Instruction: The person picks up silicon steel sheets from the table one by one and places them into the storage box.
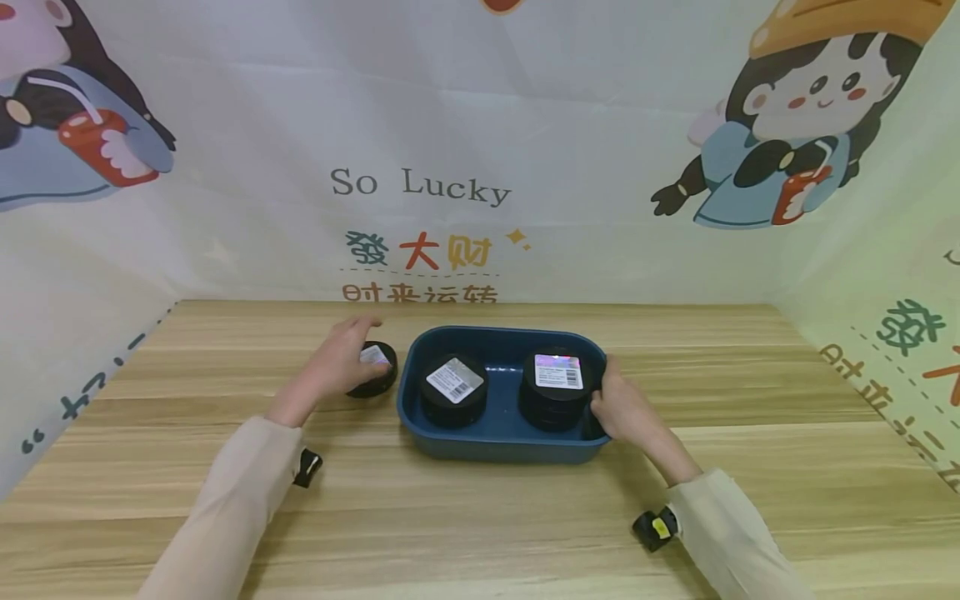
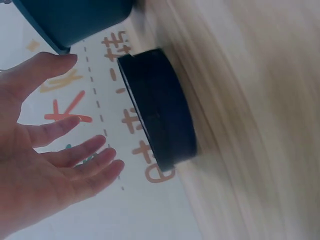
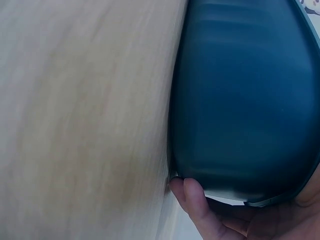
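A blue plastic bin stands on the table with round, flat black containers inside. One black container with a white label sits in its left half. On the right, a stack of black containers is topped by a partly shiny label. My right hand grips the bin's right end, its fingertips curled low against the wall in the right wrist view. Left of the bin another black container lies on the table. My left hand hovers just over it, fingers spread, with a gap between them in the left wrist view.
The wooden table meets a printed cloth backdrop at its far edge. Cloth also rises at the left and right sides. A black wrist device hangs at the right cuff, another at the left.
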Demonstrator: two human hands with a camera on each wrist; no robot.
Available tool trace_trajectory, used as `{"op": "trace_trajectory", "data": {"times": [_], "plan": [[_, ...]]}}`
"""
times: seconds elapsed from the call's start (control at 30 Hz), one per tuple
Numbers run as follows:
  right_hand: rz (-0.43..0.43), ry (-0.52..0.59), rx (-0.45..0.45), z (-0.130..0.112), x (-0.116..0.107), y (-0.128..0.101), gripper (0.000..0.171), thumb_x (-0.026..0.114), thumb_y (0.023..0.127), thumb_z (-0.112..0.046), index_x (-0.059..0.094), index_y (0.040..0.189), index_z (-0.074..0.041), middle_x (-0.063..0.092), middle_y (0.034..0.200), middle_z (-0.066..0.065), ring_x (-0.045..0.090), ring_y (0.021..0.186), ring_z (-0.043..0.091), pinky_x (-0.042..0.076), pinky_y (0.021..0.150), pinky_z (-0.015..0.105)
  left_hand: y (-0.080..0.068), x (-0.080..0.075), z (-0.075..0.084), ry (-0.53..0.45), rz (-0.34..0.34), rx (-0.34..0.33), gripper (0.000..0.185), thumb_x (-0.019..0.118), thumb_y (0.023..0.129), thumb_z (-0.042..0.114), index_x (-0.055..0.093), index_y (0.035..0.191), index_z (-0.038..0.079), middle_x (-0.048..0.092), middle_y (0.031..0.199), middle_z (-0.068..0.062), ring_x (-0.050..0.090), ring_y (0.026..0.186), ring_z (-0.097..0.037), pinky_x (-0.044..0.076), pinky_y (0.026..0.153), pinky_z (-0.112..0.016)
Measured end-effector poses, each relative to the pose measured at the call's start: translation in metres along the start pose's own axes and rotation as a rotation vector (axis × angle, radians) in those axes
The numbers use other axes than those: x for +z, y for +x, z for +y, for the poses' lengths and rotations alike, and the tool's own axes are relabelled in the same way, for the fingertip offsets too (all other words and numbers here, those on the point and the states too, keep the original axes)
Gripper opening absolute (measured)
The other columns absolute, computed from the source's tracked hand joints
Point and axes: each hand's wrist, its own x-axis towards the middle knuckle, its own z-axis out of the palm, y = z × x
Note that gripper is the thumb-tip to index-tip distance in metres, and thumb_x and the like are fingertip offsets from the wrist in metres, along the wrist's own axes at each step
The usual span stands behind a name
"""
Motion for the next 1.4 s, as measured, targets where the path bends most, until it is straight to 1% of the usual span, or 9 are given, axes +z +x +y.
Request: {"op": "trace_trajectory", "data": {"times": [0.27, 0.4, 0.67, 0.8, 1.0, 1.13, 1.27, 1.4], "plan": [[0.008, -0.002, 0.001, 0.0, 0.0, 0.001, 0.054, 0.041, 0.081, 0.0, 0.017, 0.124, 0.021, 0.055, 0.079, 0.033, 0.056, 0.066, 0.032, 0.045, 0.057, 0.04, 0.002, 0.002, -0.007, 0.015, -0.109, -0.137, 0.08, 0.071, 0.072, 0.018, 0.027, 0.13, -0.013, 0.028, 0.128, -0.039, 0.025, 0.118, -0.051, 0.027, 0.094, -0.056], [0.0, -0.003, 0.011, 0.0, 0.0, 0.001, 0.054, 0.041, 0.081, 0.0, 0.017, 0.125, 0.02, 0.055, 0.076, 0.031, 0.055, 0.063, 0.031, 0.044, 0.056, 0.038, 0.004, 0.003, -0.009, 0.023, -0.149, -0.178, 0.085, 0.073, 0.07, 0.021, 0.024, 0.131, -0.013, 0.025, 0.128, -0.04, 0.023, 0.118, -0.052, 0.027, 0.093, -0.057], [0.004, 0.008, -0.002, 0.0, 0.0, 0.0, 0.054, 0.041, 0.081, 0.0, 0.016, 0.124, 0.021, 0.054, 0.076, 0.031, 0.055, 0.063, 0.03, 0.045, 0.055, 0.038, 0.009, 0.008, -0.013, 0.062, -0.217, -0.202, 0.091, 0.075, 0.067, 0.025, 0.022, 0.132, -0.012, 0.026, 0.128, -0.04, 0.024, 0.118, -0.053, 0.027, 0.094, -0.057], [-0.003, 0.01, 0.001, 0.0, 0.0, 0.0, 0.055, 0.041, 0.081, 0.0, 0.015, 0.125, 0.022, 0.054, 0.077, 0.032, 0.056, 0.064, 0.031, 0.045, 0.055, 0.038, 0.011, 0.01, -0.015, 0.079, -0.248, -0.203, 0.092, 0.075, 0.068, 0.026, 0.022, 0.132, -0.012, 0.027, 0.127, -0.04, 0.026, 0.117, -0.052, 0.028, 0.093, -0.057], [-0.007, 0.015, 0.0, 0.0, -0.001, 0.0, 0.056, 0.041, 0.081, 0.001, 0.014, 0.125, 0.022, 0.054, 0.079, 0.033, 0.056, 0.064, 0.031, 0.045, 0.056, 0.038, 0.013, 0.011, -0.016, 0.065, -0.298, -0.225, 0.09, 0.073, 0.07, 0.026, 0.021, 0.133, -0.011, 0.029, 0.127, -0.038, 0.03, 0.116, -0.049, 0.031, 0.092, -0.055], [-0.017, 0.021, 0.011, -0.001, -0.002, 0.0, 0.056, 0.04, 0.082, 0.001, 0.013, 0.126, 0.022, 0.054, 0.082, 0.034, 0.056, 0.065, 0.03, 0.045, 0.056, 0.037, 0.014, 0.012, -0.017, 0.051, -0.309, -0.241, 0.09, 0.073, 0.07, 0.026, 0.021, 0.133, -0.011, 0.031, 0.125, -0.037, 0.032, 0.114, -0.047, 0.032, 0.091, -0.054], [-0.025, 0.025, 0.024, -0.002, -0.002, -0.001, 0.057, 0.04, 0.082, 0.0, 0.012, 0.127, 0.022, 0.054, 0.085, 0.035, 0.056, 0.067, 0.031, 0.045, 0.057, 0.037, 0.015, 0.013, -0.017, 0.06, -0.316, -0.251, 0.091, 0.073, 0.07, 0.027, 0.021, 0.131, -0.015, 0.034, 0.121, -0.037, 0.035, 0.111, -0.046, 0.033, 0.09, -0.053], [-0.027, 0.02, 0.032, -0.003, -0.002, -0.001, 0.056, 0.041, 0.083, 0.0, 0.013, 0.126, 0.021, 0.055, 0.08, 0.033, 0.056, 0.065, 0.03, 0.045, 0.056, 0.037, 0.015, 0.013, -0.017, 0.073, -0.315, -0.261, 0.089, 0.074, 0.068, 0.027, 0.024, 0.127, -0.018, 0.037, 0.117, -0.036, 0.038, 0.107, -0.045, 0.035, 0.089, -0.051]]}}
